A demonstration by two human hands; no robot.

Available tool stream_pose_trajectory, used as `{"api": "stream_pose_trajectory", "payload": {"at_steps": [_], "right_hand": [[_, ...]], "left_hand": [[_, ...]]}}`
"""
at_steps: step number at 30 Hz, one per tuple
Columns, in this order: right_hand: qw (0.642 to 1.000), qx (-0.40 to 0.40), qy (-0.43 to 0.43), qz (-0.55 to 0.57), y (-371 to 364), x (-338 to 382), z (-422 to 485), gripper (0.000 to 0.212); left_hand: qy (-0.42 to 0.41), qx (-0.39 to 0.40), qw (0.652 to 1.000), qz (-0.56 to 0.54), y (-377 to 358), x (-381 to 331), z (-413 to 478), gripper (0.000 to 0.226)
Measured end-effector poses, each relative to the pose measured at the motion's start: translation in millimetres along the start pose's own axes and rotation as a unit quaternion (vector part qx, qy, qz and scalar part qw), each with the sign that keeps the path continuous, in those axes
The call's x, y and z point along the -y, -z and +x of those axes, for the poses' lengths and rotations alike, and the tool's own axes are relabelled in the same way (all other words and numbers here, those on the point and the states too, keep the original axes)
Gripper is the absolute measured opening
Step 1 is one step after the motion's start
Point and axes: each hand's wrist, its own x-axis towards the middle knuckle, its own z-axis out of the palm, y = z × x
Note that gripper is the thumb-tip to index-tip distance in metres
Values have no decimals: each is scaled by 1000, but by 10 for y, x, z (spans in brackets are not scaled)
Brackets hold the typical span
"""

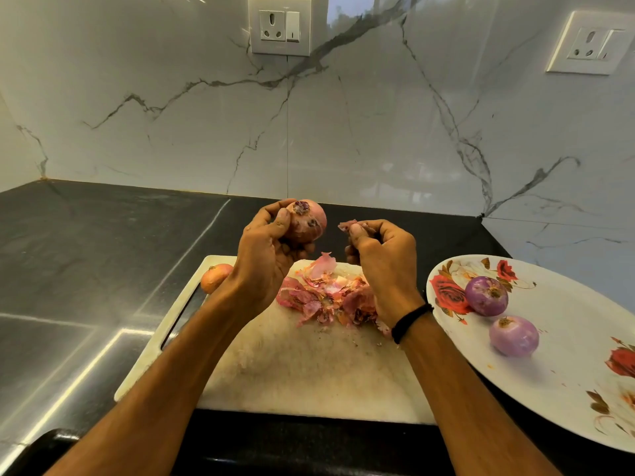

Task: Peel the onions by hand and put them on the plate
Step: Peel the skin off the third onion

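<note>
My left hand [264, 255] grips a pinkish onion [307, 219] still in its skin, raised above the white cutting board [292, 365]. Just to its right, my right hand [381, 259] pinches a torn scrap of onion skin [347, 225] between thumb and fingers. A heap of pink and orange peels [326, 297] lies on the board under both hands. Another unpeeled onion [214, 276] rests at the board's far left corner. Two peeled purple onions [486, 295] [513, 335] lie on the white plate with red roses [567, 383] at the right.
The board lies on a dark stone counter [86, 269] that runs to a white marble wall [309, 132]. Two wall sockets [280, 25] [589, 42] sit high on the wall. The plate overhangs the right of the frame.
</note>
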Motion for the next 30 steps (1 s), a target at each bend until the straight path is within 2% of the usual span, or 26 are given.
{"api": "stream_pose_trajectory", "payload": {"at_steps": [4,9,12,15,20,30], "right_hand": [[998,5,46,-45,40,-2,-6,6],[967,62,224,-103,-7,48,-114,51],[943,108,287,-126,-88,-16,-122,67],[932,118,306,-154,-119,-73,-89,67],[923,122,320,-178,-114,-111,-55,65],[918,124,340,-163,-96,-112,-45,58]], "left_hand": [[-7,-8,1000,21,6,3,4,21],[-14,-9,999,37,3,10,14,27],[-25,1,998,53,1,5,25,34],[-28,7,997,74,-3,19,25,43],[-25,27,995,90,17,60,41,45],[-10,31,995,90,46,78,67,52]]}}
